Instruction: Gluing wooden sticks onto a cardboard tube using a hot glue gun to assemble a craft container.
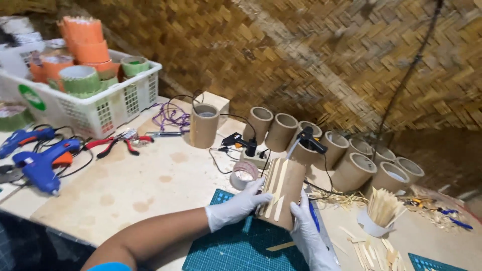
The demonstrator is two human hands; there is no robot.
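Both my hands wear white gloves. My left hand (236, 206) presses thin wooden sticks (275, 188) against the side of a brown cardboard tube (290, 180) that lies tilted over a green cutting mat (236, 248). My right hand (311, 236) grips the tube's lower right end. Several sticks lie side by side on the tube. A black glue gun (309, 139) rests just beyond the tube, and a small roll of tape (244, 174) sits to its left.
A row of upright cardboard tubes (351, 165) lines the woven bamboo wall. A white cup of sticks (379, 213) stands at right. Blue glue guns (37, 160), red pliers (115, 144) and a white basket (100, 113) of orange and green rolls lie at left.
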